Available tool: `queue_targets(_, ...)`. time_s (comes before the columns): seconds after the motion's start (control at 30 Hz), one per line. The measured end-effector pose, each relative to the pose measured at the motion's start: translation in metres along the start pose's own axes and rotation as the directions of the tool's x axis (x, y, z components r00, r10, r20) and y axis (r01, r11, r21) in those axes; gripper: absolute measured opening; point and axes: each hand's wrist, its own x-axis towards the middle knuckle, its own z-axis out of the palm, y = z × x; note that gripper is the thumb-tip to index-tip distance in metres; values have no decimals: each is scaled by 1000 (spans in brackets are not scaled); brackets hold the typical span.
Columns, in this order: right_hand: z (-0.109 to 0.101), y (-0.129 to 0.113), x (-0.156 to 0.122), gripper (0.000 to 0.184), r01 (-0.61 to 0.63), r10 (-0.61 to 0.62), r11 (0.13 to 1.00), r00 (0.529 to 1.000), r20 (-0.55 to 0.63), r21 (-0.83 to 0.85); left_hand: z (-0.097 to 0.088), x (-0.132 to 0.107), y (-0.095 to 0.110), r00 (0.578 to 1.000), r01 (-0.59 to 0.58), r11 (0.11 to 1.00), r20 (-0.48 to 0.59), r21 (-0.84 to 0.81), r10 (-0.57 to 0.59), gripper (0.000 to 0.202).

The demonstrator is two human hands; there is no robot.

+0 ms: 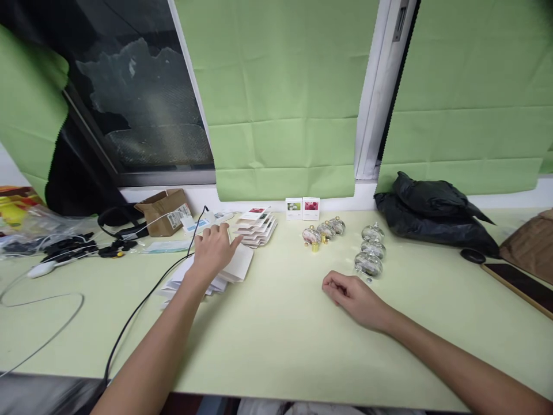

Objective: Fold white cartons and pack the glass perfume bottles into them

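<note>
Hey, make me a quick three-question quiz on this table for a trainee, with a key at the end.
1. Which hand is at the white cards?
2. True or false: the phone lies to the right of the black bag.
3. How many small boxes stand upright below the middle curtain?

Key:
1. The left hand.
2. True.
3. Two, side by side.

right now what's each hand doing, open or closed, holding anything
Left hand: open, thumb apart, over the white card pieces; contact unclear.
Right hand: loosely closed, nothing visible in it.
</note>
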Motion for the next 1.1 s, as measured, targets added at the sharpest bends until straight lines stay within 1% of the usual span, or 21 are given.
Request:
queue_targets(0.07,0,-1,0,25,5,-5,1000,1000,-3,-4,5,-2,2,999,-32,999,-13,5,32,69)
queue_targets(0.17,0,-1,1,25,5,-5,1000,1000,-6,-1,12,1,10,996,-79,996,-53,-40,77,72)
queue_targets(0.27,1,0,1,26,5,-5,1000,1000,-4,0,14,17,21,995,-85,986,-63,-140,77,74)
queue_targets(0.3,1,1,1,26,6,-6,1000,1000,-5,-1,13,26,25,997,-69,982,-45,-176,62,76)
queue_targets(0.37,2,2,1,27,8,-8,1000,1000,-11,-1,11,47,31,999,-5,976,40,-217,14,80)
queue_targets(0.43,2,2,1,29,12,-12,1000,1000,-19,-2,8,69,37,987,70,975,155,-213,-37,87)
queue_targets(0.47,2,2,1,30,14,-14,1000,1000,-22,-2,8,79,41,981,91,974,188,-209,-51,90)
queue_targets(0.53,2,2,0,31,15,-15,1000,1000,-20,0,9,96,47,971,117,972,231,-202,-69,95)
queue_targets(0.6,2,2,-1,31,14,-14,1000,1000,-16,0,13,106,55,964,134,972,254,-193,-82,98)
queue_targets(0.7,2,2,-1,29,9,-9,1000,1000,-9,1,21,113,65,955,165,972,272,-168,-115,96)
queue_targets(0.8,2,2,-2,28,9,-9,1000,1000,-4,2,30,116,70,950,202,969,268,-140,-159,94)
queue_targets(0.87,2,2,-2,27,12,-12,1000,1000,-3,-2,34,119,70,945,222,967,273,-129,-180,93)
queue_targets(0.97,2,1,-1,26,10,-10,1000,1000,-2,-1,37,125,66,931,244,961,308,-128,-196,94)
queue_targets(1.1,2,1,-1,26,6,-6,1000,1000,-2,-3,37,127,63,926,240,960,333,-146,-180,95)
